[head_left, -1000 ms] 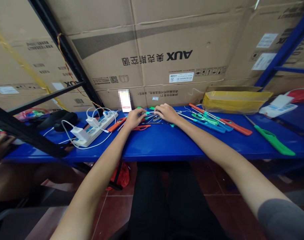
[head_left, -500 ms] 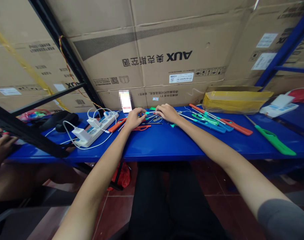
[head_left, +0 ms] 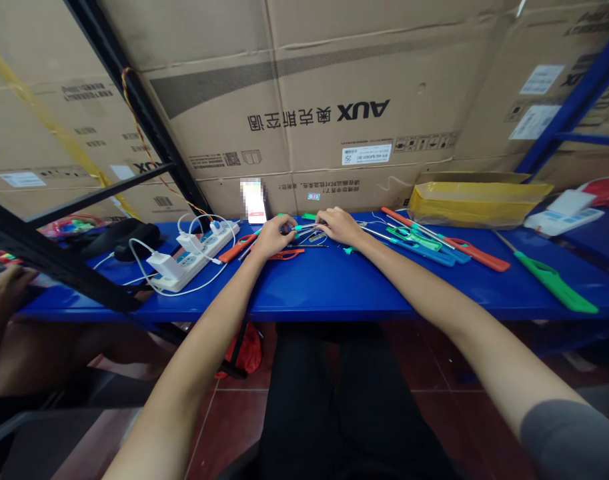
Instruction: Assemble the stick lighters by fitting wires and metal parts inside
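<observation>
My left hand [head_left: 277, 237] is closed around a small part with a green end [head_left: 299, 228]. A thin metal rod runs from that part toward my right hand [head_left: 338, 225], whose fingers are pinched near the rod's other end. Beneath and between the hands lie thin rods and wires, partly hidden. An orange stick lighter handle [head_left: 288, 254] lies just in front of my left hand, and another orange lighter [head_left: 234, 249] is to its left. Right of my right hand are blue lighters [head_left: 424, 252], a light green lighter handle [head_left: 409, 239] and orange lighters [head_left: 477, 255].
A white power strip [head_left: 204, 257] with plugged chargers stands at left, a lit phone [head_left: 255, 202] behind. A yellow-taped box [head_left: 479, 203] and a green lighter [head_left: 554, 280] are at right. A black shelf post [head_left: 149, 100] divides off a co-worker's hand [head_left: 7, 287].
The view has shifted slightly. My hands stay close together over the same spot, and the green-ended part shows a little more between them.
</observation>
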Action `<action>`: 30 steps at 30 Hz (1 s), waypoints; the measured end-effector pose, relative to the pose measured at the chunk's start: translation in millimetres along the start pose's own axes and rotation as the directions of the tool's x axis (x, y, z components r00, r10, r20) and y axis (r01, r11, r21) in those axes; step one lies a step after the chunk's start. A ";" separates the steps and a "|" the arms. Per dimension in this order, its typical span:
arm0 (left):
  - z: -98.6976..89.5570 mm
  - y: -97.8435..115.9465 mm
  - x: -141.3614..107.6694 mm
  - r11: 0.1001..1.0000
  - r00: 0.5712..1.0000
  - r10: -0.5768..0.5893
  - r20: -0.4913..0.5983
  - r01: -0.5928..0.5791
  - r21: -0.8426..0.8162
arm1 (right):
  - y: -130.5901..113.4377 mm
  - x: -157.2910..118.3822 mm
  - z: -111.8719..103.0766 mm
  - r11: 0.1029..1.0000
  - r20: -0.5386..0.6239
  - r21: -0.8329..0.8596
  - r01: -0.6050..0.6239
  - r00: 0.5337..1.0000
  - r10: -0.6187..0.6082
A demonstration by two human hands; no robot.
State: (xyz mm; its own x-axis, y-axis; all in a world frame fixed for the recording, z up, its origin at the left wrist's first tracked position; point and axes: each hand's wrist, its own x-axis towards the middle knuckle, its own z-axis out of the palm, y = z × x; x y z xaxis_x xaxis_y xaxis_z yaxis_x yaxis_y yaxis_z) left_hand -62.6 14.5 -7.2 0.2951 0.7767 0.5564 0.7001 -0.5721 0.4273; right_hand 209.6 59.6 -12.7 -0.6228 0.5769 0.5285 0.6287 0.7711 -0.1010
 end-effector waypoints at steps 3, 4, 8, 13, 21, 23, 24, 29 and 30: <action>-0.5 -1.4 -0.4 1.000 1.000 -0.019 -0.025 0.019 -0.020 | 0.1 -0.7 1.8 1.000 -0.014 -0.006 0.005 1.000 -0.005; -1.4 -1.9 -0.5 0.999 0.999 -0.025 -0.040 0.024 -0.026 | 0.3 -0.6 2.2 1.000 -0.017 -0.011 0.005 1.000 -0.006; -5.3 -3.1 -0.8 0.999 0.996 -0.043 -0.072 0.041 -0.036 | 3.2 -0.6 3.5 1.000 -0.022 -0.014 -0.003 1.000 0.002; -5.9 -3.1 -0.8 0.999 0.998 -0.041 -0.046 0.040 -0.020 | 7.4 -3.2 3.7 1.000 -0.033 -0.020 -0.019 0.999 0.018; -2.0 0.7 -0.5 0.997 0.998 -0.048 -0.042 0.046 -0.054 | -9.2 -0.6 -3.6 0.990 -0.014 -0.119 0.071 0.997 -0.073; -0.7 2.8 -0.6 0.998 0.999 -0.041 -0.033 0.039 -0.057 | -16.0 1.0 -5.0 0.987 -0.021 -0.129 0.097 0.995 -0.100; -0.1 3.8 -0.8 0.998 0.999 -0.035 -0.027 0.034 -0.055 | -18.9 1.6 -5.2 0.986 -0.023 -0.131 0.107 0.994 -0.111; 0.9 4.8 -1.7 0.999 1.000 -0.012 -0.004 0.012 -0.050 | -24.4 2.2 -0.8 0.986 -0.001 -0.123 0.115 0.993 -0.116; 0.8 4.4 -1.7 0.998 1.000 -0.015 0.000 0.015 -0.058 | -24.1 1.9 0.6 0.988 -0.002 -0.115 0.100 0.995 -0.101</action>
State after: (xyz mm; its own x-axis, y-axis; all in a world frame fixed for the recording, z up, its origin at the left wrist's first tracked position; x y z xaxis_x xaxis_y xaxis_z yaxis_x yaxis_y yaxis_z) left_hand -59.4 10.9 -6.8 0.2850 0.7850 0.5500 0.6656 -0.5750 0.4758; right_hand 193.0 42.3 -9.7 -0.6823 0.4952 0.5378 0.6124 0.7889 0.0505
